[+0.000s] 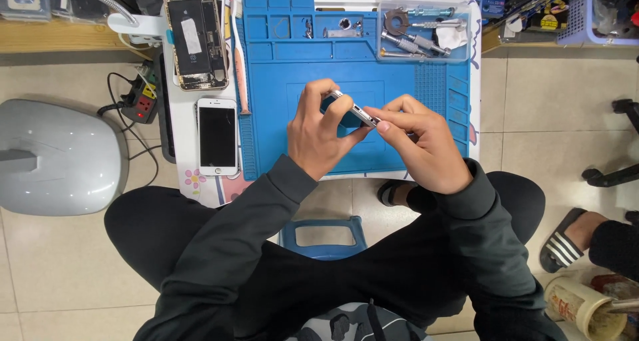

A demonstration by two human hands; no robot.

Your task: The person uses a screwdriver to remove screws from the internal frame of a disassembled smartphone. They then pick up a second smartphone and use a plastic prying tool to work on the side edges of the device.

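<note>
Dark sleeves (266, 248) nearest the lens, running up from black-trousered knees to both hands over a blue mat (313, 54). Left hand (318, 136) curled around a phone (358, 113), fingers wrapped over its top edge, thumb beneath. Phone held on edge just above the middle of the mat, tilted, silver side rail showing. Right hand (421, 141) pinching the phone's lower right end, fingertips pressed together against the rail; whether a tool sits between them, cannot tell.

Blue stool (324, 236) below the hands, between the knees. White low table (203, 184) under the mat.

Left of the mat: white phone (217, 136) lying face up with dark screen, and beyond it an opened phone (196, 36) with insides exposed. Thin pink tool (238, 68) along the mat's left edge, between mat and phones.

Far right corner of the mat: clear tray (459, 8) holding metal screwdrivers (416, 42). Small parts (343, 26) in the mat's top compartments.

Floor to the left: grey rounded shell (60, 156), black power strip (140, 100) with cables. Striped sandal (564, 241) on another person's foot at right, a tin (582, 306) near it.
</note>
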